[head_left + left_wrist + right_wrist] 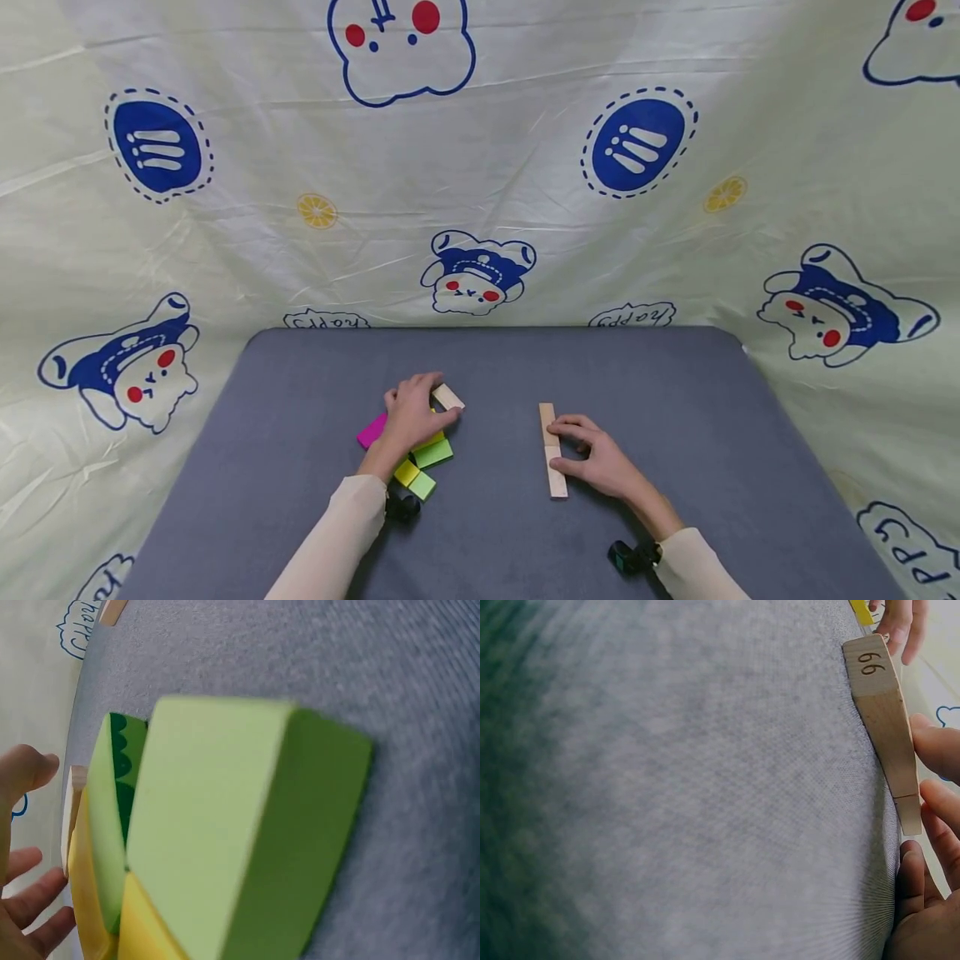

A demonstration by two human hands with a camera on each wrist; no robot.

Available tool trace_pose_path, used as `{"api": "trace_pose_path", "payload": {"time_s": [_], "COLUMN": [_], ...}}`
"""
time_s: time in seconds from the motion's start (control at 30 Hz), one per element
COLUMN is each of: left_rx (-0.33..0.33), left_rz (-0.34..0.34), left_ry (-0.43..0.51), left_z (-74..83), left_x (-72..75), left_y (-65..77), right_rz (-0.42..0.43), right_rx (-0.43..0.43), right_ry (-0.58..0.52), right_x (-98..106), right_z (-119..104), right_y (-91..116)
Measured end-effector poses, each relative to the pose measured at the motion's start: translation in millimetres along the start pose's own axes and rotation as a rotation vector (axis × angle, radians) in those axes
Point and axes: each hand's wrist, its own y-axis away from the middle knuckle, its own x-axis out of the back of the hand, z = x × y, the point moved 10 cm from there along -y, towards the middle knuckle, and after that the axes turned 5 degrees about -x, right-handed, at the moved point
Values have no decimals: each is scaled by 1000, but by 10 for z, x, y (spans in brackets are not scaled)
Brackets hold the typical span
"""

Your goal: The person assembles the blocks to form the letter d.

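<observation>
My left hand (411,417) reaches over a cluster of coloured blocks, fingers and thumb spread apart. By its fingertips lies a pale wooden block (448,397), whose edge also shows in the left wrist view. Around and under that hand are a magenta block (372,431), light green blocks (432,453) and a yellow block (407,472). My right hand (603,462) rests its thumb and a finger along the side of two wooden blocks lying end to end, the far one (547,421) and the near one (556,479). Digits are engraved on the near block's end (870,664).
A grey cloth-covered table (480,542) lies under everything. Behind it hangs a pale printed curtain (480,167). Each wrist wears a small black camera, the left one (403,507) close to the green and yellow blocks.
</observation>
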Motion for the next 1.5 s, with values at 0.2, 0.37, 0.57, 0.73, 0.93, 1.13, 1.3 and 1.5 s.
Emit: {"api": "trace_pose_path", "payload": {"time_s": [0.2,0.37,0.57,0.73,0.93,1.13,1.3,1.5], "left_rx": [36,55,44,2,-38,-67,-75,-64], "left_rz": [-11,-12,-17,-11,3,-7,-19,-48], "left_ry": [-48,-73,-51,-13,22,59,123,149], "left_z": [-4,-2,74,190,340,474,601,711], "left_x": [-64,-114,-141,-178,-215,-304,-377,-450], "left_y": [-11,-27,-54,-93,-143,-214,-283,-376], "right_rz": [4,3,0,-3,-5,-2,8,1], "right_rx": [-1,2,13,13,8,13,4,-14], "right_ry": [4,5,4,4,1,7,6,5], "right_x": [4,10,11,8,0,-7,-1,-9], "right_z": [4,0,-5,-2,16,17,20,24], "right_y": [-7,-12,-12,-11,-10,-12,-13,-15]}}
